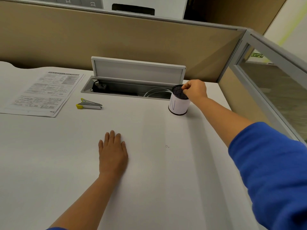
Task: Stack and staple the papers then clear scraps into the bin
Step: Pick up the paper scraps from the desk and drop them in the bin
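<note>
A stack of printed papers [44,93] lies flat at the desk's far left. A yellow and silver stapler [88,104] sits just right of the stack. A small black mesh bin [179,101] wrapped in white paper stands at the far right. My right hand [195,90] hovers over the bin's rim with its fingertips pinched together above the opening; whether anything is between them is too small to tell. My left hand [113,153] rests flat on the desk [149,163], fingers straight, holding nothing. A tiny bent staple or scrap [167,146] lies on the desk.
An open cable tray [129,88] with its lid raised runs along the desk's back, holding white cables, right behind the bin. A tan partition wall [116,39] borders the back and a glass panel [274,83] the right side.
</note>
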Motion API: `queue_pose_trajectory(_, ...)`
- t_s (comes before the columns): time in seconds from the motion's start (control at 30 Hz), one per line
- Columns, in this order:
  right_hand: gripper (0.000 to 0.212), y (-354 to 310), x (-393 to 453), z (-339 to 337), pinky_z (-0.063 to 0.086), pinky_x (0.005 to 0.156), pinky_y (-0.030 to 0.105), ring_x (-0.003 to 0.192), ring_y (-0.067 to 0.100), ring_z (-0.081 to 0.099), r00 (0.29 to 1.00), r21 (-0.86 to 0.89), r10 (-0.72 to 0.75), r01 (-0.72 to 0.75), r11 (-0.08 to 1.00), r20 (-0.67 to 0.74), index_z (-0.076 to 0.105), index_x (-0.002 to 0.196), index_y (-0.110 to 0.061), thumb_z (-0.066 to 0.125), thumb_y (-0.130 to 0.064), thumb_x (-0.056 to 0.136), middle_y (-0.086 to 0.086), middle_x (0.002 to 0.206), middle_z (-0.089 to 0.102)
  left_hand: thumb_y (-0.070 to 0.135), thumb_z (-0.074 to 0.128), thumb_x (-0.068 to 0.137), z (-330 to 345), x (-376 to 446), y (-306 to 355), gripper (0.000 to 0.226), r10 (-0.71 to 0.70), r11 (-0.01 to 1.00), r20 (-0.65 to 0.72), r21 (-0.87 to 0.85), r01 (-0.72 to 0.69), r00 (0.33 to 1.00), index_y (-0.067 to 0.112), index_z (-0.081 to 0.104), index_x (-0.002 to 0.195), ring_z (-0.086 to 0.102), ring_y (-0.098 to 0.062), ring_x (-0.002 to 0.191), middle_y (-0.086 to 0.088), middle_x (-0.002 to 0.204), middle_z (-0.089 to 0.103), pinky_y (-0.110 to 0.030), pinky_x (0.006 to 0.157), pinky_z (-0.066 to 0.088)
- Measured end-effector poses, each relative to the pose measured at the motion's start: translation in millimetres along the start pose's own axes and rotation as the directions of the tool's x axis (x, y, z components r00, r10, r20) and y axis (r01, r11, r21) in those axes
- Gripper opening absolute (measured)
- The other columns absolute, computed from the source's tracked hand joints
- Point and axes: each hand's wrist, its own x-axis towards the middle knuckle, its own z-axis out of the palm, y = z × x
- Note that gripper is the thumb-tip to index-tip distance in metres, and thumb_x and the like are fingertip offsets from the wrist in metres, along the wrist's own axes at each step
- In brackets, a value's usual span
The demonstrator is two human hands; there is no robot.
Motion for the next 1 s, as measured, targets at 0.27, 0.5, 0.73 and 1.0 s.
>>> queue_pose_trajectory(0.27,0.013,-0.2,-7.1,-0.1,0.048,0.081,0.026,0.095,0.021,0.064,0.998,0.1,-0.02,0.026,0.995,-0.066,0.074,0.093,-0.011,0.065,-0.01,0.083,0.008,0.1,0.072,0.021,0.03,0.096,1.3,0.8,-1.5,0.039,0.006,1.0,-0.007,-0.001,-0.006,1.0,0.008,0.044,0.13,0.023,-0.027,0.141,-0.01,0.147,0.036,-0.047,0.116,0.016)
queue_pose_trajectory(0.5,0.016,0.1,-15.2,-4.9,0.05,0.079,0.027,0.093,0.022,0.065,0.988,0.075,-0.061,0.072,0.995,-0.14,0.073,0.091,-0.012,0.06,-0.006,0.084,0.007,0.099,0.072,0.021,0.031,0.096,1.9,1.4,-2.4,0.038,0.009,1.0,-0.011,0.011,-0.009,1.0,0.008,0.045,0.128,0.025,-0.027,0.139,-0.01,0.145,0.038,-0.047,0.115,0.018)
queue_pose_trajectory(0.73,0.017,-3.1,-65.3,-9.0,0.046,0.081,0.024,0.088,0.02,0.064,0.993,0.176,-0.112,0.114,0.978,-0.024,0.074,0.092,-0.008,0.061,-0.006,0.081,0.01,0.097,0.074,0.021,0.031,0.096,2.1,0.6,-1.6,0.037,0.013,1.0,-0.007,0.015,-0.013,1.0,0.008,0.046,0.128,0.025,-0.028,0.139,-0.011,0.145,0.039,-0.048,0.114,0.019)
queue_pose_trajectory(1.0,0.022,32.3,-164.5,29.6,0.049,0.092,0.031,0.104,0.023,0.063,0.903,-0.007,-0.119,0.134,0.991,0.412,0.07,0.102,-0.004,0.055,-0.014,0.089,0.008,0.108,0.07,0.021,0.03,0.096,1.5,1.3,-2.0,0.037,0.014,1.0,-0.005,0.021,-0.014,1.0,0.008,0.045,0.128,0.026,-0.028,0.139,-0.01,0.144,0.038,-0.047,0.114,0.019)
